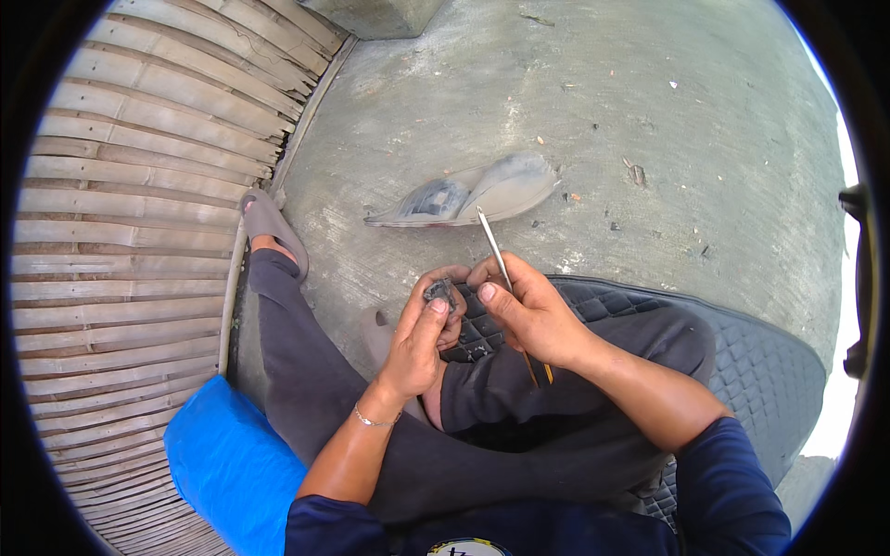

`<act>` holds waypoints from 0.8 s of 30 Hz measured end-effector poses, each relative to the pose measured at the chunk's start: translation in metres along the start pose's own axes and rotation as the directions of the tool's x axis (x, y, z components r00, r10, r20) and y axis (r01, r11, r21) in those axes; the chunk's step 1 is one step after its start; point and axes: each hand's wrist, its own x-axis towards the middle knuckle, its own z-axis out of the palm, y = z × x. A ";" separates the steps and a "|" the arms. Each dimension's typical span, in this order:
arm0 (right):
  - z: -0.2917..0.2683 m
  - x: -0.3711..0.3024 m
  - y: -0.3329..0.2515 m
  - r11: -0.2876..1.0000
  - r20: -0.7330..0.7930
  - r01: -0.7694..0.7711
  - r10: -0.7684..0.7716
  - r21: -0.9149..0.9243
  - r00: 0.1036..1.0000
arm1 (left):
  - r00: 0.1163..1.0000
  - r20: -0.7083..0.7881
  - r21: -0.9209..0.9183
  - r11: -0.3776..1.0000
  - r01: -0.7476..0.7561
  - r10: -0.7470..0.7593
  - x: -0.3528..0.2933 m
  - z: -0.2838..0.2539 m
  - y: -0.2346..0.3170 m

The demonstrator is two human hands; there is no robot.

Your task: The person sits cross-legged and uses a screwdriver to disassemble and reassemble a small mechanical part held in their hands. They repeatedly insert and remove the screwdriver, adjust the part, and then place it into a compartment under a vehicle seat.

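Note:
My left hand (428, 320) is closed around a small, dark, rough-looking lump (439, 294), with the thumb pressed on it. In my right hand (528, 310) is a slim silver pointed tool (493, 239), its tip angled up and away from me. Below that fist, two thin ends, one brown and one yellow, stick out; the grip hides how they join the tool. The two hands are close together above my lap, fingers nearly touching. Beyond them, on the concrete floor, lies a long, dusty, translucent cover (508, 188) shaped like a vehicle headlight lens.
A bamboo slat wall (139, 222) runs along the left. Beside my left leg sits a blue plastic-covered bundle (232, 454). Under me is a black quilted mat (769, 371). Small dark and reddish scraps (635, 172) dot the concrete floor (686, 120). A concrete block (380, 14) stands at the far end.

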 end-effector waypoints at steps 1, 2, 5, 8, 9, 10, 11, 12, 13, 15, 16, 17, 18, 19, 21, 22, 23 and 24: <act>-0.001 0.001 0.000 0.998 -0.015 0.066 -0.066 0.003 0.998 | 1.000 0.014 0.105 0.994 0.021 -0.023 0.000 0.001 0.001; -0.003 0.002 -0.001 0.995 0.003 0.097 -0.097 0.002 0.995 | 0.999 0.031 0.159 0.987 0.024 -0.029 -0.001 0.003 0.001; -0.008 0.006 -0.002 0.993 0.104 0.116 -0.112 -0.034 0.988 | 0.999 0.033 0.351 0.937 0.001 -0.013 -0.001 0.009 0.002; -0.010 0.005 -0.004 0.998 0.135 0.055 -0.054 -0.007 0.989 | 0.995 0.015 0.316 0.943 -0.101 0.101 0.000 0.011 0.001; -0.011 0.004 -0.005 0.999 0.117 0.043 -0.043 0.005 0.992 | 0.994 -0.006 0.290 0.951 -0.106 0.113 0.000 0.012 0.000; -0.011 0.004 -0.005 0.999 0.100 0.031 -0.032 0.018 0.994 | 0.992 -0.034 0.263 0.959 -0.108 0.121 -0.001 0.012 -0.001; -0.011 0.004 -0.005 0.999 0.091 0.048 -0.049 0.011 0.995 | 0.990 -0.062 0.236 0.965 -0.112 0.129 -0.001 0.013 -0.002; -0.011 0.004 -0.004 0.998 0.081 0.065 -0.065 0.004 0.995 | 0.982 -0.083 0.286 0.948 -0.140 0.170 -0.001 0.013 -0.002; -0.011 0.005 -0.003 0.997 0.072 0.081 -0.081 -0.004 0.994 | 0.972 -0.103 0.336 0.927 -0.167 0.212 -0.002 0.013 -0.003; -0.010 0.007 0.000 0.989 0.061 0.145 -0.143 -0.030 0.988 | 0.940 -0.119 0.467 0.854 -0.230 0.318 -0.001 0.012 -0.003; -0.010 0.007 0.001 0.985 0.056 0.166 -0.164 -0.034 0.985 | 0.919 -0.111 0.547 0.795 -0.262 0.379 0.000 0.012 -0.002; -0.010 0.008 0.003 0.981 0.051 0.188 -0.186 -0.038 0.981 | 0.884 -0.084 0.624 0.716 -0.313 0.460 0.001 0.012 0.000; -0.010 0.008 0.005 0.979 0.045 0.199 -0.197 -0.036 0.979 | 0.870 -0.089 0.666 0.679 -0.310 0.485 0.002 0.013 0.001; -0.010 0.008 0.006 0.977 0.040 0.209 -0.208 -0.033 0.977 | 0.844 -0.078 0.707 0.627 -0.329 0.531 0.003 0.014 0.003; -0.011 0.008 0.008 0.978 0.035 0.207 -0.205 -0.031 0.978 | 0.818 -0.078 0.753 0.571 -0.327 0.571 0.002 0.016 0.007; -0.011 0.008 0.009 0.975 0.034 0.222 -0.221 -0.026 0.975 | 0.820 -0.091 0.762 0.570 -0.309 0.566 0.000 0.017 0.009; -0.011 0.009 0.009 0.974 0.018 0.219 -0.218 -0.055 0.976 | 0.821 -0.104 0.770 0.568 -0.290 0.561 0.000 0.019 0.011; -0.011 0.009 0.009 0.970 0.004 0.231 -0.232 -0.081 0.973 | 0.813 -0.116 0.773 0.566 -0.287 0.570 0.000 0.020 0.012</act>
